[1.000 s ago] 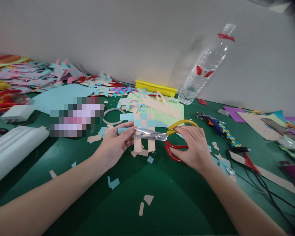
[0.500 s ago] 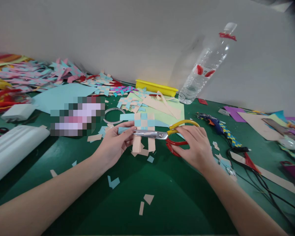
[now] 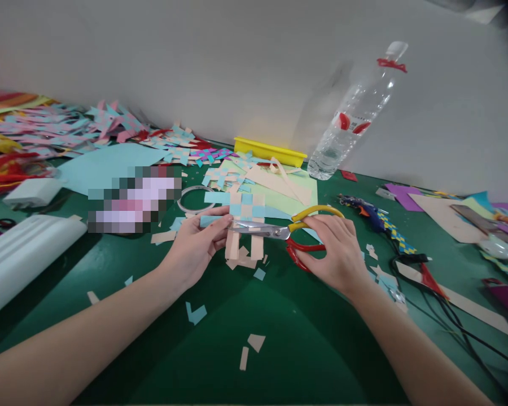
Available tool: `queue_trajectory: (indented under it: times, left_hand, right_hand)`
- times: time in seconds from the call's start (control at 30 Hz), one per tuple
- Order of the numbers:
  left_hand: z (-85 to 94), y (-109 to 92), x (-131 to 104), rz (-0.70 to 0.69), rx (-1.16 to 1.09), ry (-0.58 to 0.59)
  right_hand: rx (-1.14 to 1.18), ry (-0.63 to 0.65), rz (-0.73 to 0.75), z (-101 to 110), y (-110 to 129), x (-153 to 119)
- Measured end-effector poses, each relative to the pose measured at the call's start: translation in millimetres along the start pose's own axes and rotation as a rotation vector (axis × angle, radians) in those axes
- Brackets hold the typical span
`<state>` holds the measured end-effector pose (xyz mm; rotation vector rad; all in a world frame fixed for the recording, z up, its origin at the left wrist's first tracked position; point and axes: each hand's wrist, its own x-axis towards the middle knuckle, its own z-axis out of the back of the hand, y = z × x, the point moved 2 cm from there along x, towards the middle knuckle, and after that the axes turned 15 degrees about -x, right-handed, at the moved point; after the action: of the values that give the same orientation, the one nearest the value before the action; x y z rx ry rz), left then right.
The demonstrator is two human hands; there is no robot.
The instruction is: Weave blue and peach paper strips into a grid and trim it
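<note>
A woven paper piece (image 3: pixel 247 206) in pale blue and peach has blue strips at its left and two peach strips hanging below. My left hand (image 3: pixel 201 242) pinches its left side between thumb and fingers. In my right hand (image 3: pixel 336 248) are scissors (image 3: pixel 275 231) with one yellow and one red handle, the fingers in the loops. Their blades point left across the lower part of the weave, with the tips close to my left thumb. Whether the blades touch the paper cannot be made out exactly.
Paper scraps (image 3: pixel 256 342) lie on the green table (image 3: pixel 313 349). Behind are a tape ring (image 3: pixel 197 199), a yellow tray (image 3: pixel 270 152) and a tilted bottle (image 3: pixel 351 124). A glue gun (image 3: pixel 370 217) and black cables are at right, a white roll (image 3: pixel 29 254) at left.
The woven paper and the fingers of my left hand have shifted slightly left. The scissors stay nearly in place, and the hanging peach strips now sit a little differently against the blades.
</note>
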<state>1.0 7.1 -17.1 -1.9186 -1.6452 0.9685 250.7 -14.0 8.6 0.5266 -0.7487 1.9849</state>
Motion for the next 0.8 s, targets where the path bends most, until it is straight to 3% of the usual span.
queue_trajectory:
  times: [0.8]
  left_hand:
    - [4.4,0.0,2.7,-0.017,-0.011,-0.031]
  right_hand:
    - [-0.053,-0.032,0.043,1.9,-1.4,1.2]
